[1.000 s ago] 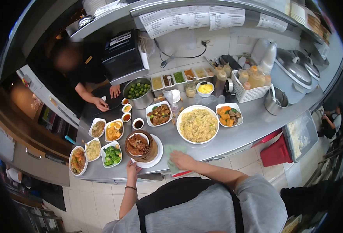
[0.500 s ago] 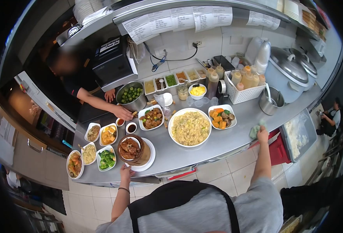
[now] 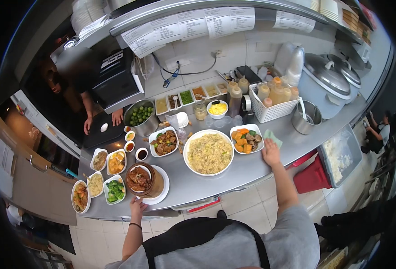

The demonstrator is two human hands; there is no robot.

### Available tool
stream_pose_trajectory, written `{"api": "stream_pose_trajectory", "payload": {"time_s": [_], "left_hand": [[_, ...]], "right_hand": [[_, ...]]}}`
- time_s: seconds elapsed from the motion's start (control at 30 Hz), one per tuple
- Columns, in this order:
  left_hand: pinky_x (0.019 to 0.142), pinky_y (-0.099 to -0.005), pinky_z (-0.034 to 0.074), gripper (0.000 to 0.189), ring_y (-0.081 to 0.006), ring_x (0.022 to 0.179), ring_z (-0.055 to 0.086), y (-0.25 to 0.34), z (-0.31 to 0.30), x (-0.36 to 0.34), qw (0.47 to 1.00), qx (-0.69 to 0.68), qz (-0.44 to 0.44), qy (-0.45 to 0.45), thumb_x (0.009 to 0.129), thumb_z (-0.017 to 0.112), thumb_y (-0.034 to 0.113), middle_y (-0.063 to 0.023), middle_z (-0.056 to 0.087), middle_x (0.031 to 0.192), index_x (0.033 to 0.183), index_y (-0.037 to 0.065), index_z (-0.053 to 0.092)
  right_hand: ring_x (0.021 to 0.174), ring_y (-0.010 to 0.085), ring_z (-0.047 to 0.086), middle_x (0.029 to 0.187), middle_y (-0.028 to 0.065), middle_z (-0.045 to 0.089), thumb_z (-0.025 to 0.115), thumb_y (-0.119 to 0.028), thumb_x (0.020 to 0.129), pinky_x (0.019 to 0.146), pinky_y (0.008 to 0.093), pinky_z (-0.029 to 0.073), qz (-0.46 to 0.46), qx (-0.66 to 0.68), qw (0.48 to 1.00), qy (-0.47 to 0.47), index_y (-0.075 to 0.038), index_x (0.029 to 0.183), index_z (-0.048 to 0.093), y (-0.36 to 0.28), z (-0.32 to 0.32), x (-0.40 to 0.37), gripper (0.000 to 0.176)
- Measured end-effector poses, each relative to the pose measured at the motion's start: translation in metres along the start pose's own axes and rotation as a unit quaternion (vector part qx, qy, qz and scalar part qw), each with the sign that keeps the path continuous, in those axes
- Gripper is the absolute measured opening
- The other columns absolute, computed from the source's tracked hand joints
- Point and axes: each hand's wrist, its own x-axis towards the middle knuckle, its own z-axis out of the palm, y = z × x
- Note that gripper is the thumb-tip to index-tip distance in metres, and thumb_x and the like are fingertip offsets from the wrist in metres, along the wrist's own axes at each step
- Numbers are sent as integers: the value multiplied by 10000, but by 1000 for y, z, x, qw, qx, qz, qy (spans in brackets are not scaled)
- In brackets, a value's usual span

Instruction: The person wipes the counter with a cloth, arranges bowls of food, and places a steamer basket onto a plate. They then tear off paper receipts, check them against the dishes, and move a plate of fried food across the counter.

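Observation:
My right hand point(image 3: 271, 153) presses a pale green cloth point(image 3: 273, 138) flat on the steel counter point(image 3: 216, 179), just right of the white dish of orange and brown vegetables point(image 3: 246, 138). My left hand point(image 3: 137, 207) rests at the counter's front edge, touching the rim of the white plate point(image 3: 161, 192) that carries a bamboo steamer of braised meat point(image 3: 141, 180). A large bowl of fried rice point(image 3: 209, 153) stands between my two hands.
Several small dishes and sauce cups fill the left end of the counter. A pot of limes point(image 3: 140, 117), condiment tubs, a basket of squeeze bottles point(image 3: 272, 101), a steel pot point(image 3: 307, 117) and rice cookers point(image 3: 328, 78) line the back. Another person point(image 3: 76, 89) leans on a black tray at the far left.
My right hand slid the cloth from the counter's front to the right end, then back left beside the vegetable dish. The other person's arm drew back from the sauce cups to the black tray.

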Motion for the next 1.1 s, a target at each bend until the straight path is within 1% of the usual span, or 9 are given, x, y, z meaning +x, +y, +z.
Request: {"api": "stream_pose_trajectory", "payload": {"time_s": [0.17,0.27,0.47,0.5,0.57,0.67,0.87,0.9,1.1], "left_hand": [[598,-312,511,473,-193,704,582,-3,0,3,1000,5,0,21,774,489,45,-114,570,895,1220,19,334],[576,-304,514,418,-190,667,583,3,2,0,1000,8,-5,18,771,484,44,-102,573,862,1171,25,366],[551,-288,517,357,-181,640,591,1,2,1,1000,4,5,6,770,482,47,-94,581,827,1117,37,402],[533,-280,515,356,-175,625,591,1,1,2,1000,11,4,11,769,484,51,-90,584,809,1116,38,405],[515,-273,513,355,-168,611,592,-1,1,1,1000,9,1,28,769,485,54,-87,588,791,1115,40,409],[481,-256,506,351,-159,578,587,3,3,-4,999,-2,13,31,766,491,60,-81,593,758,1109,47,417],[514,-242,484,294,-138,612,579,6,4,-5,999,28,-7,31,772,499,88,-52,599,774,1065,102,477],[534,-281,509,368,-173,612,596,8,4,-7,1000,13,-4,25,765,503,66,-84,604,764,1124,47,427],[565,-297,518,412,-183,655,606,4,1,-4,1000,0,2,25,765,505,73,-92,605,816,1162,36,399]], "right_hand": [[1224,285,329,1274,116,422,468,-274,831,1016,444,224,-60,42,997,-10,-60,1225,431,-53,-21,-50,450],[1218,279,341,1277,113,418,470,-276,834,1006,454,235,-108,69,991,-22,-75,1236,421,-46,-32,-63,452],[1264,375,210,1374,142,268,430,-338,839,1011,529,156,194,-149,970,10,-115,1311,319,71,-39,-39,534],[1264,375,210,1374,142,268,430,-338,839,1011,529,156,190,-148,971,10,-115,1311,319,87,-37,-29,534],[1262,383,206,1375,175,249,421,-377,831,1018,511,151,351,-134,927,12,-102,1310,321,108,-28,-3,561],[1259,374,218,1368,181,256,428,-397,823,1021,494,160,359,-129,924,12,-75,1304,323,106,-5,37,588],[1254,329,254,1347,136,315,415,-377,838,1014,481,207,211,-132,968,5,-61,1285,349,72,25,82,552],[1250,321,266,1343,128,326,416,-377,839,1015,476,210,178,-116,977,-2,-67,1278,362,66,27,84,540],[1243,297,291,1331,87,356,429,-343,846,1018,466,214,22,-64,998,-14,-127,1265,400,37,23,76,472]]}}
